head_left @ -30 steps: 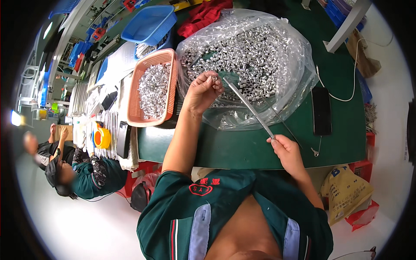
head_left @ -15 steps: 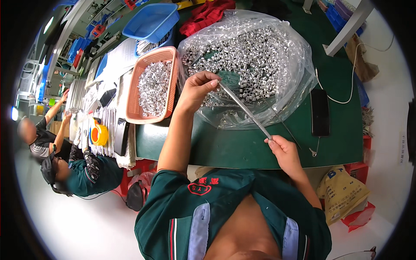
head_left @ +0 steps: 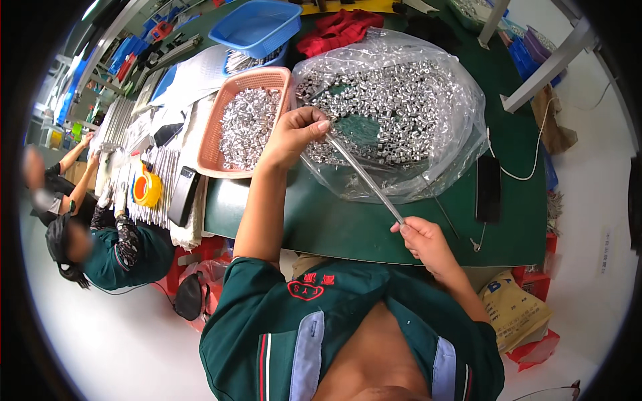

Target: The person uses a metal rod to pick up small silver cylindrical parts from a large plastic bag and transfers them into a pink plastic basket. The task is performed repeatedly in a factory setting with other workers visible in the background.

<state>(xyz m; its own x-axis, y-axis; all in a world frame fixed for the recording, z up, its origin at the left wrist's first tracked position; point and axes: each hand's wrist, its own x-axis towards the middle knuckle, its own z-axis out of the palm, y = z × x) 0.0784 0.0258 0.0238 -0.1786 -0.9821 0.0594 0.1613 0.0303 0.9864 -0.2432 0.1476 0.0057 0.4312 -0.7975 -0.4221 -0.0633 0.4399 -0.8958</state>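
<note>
A slim silvery metal rod (head_left: 366,177) slants between my two hands above the near edge of a clear plastic bag. My left hand (head_left: 299,136) pinches its far upper end between thumb and fingers. At the near lower end, my right hand (head_left: 428,245) grips it with the thumb on top and the fingers curled. The spread-out clear bag (head_left: 461,127) holds a heap of small shiny metal sleeves (head_left: 414,107). To the left, a pink plastic basket (head_left: 206,137) is filled with similar small metal pieces (head_left: 247,127).
A blue basket (head_left: 257,27) and red cloth (head_left: 341,30) lie at the back of the green table (head_left: 321,230). A phone (head_left: 488,190) and a thin rod (head_left: 447,217) are at right. Yellow tape (head_left: 147,190) and another phone (head_left: 182,196) lie left. Two people work further left.
The view has shifted slightly, moving the bag and baskets in the picture. Both hands keep hold of the rod; more of the right hand's curled fingers shows.
</note>
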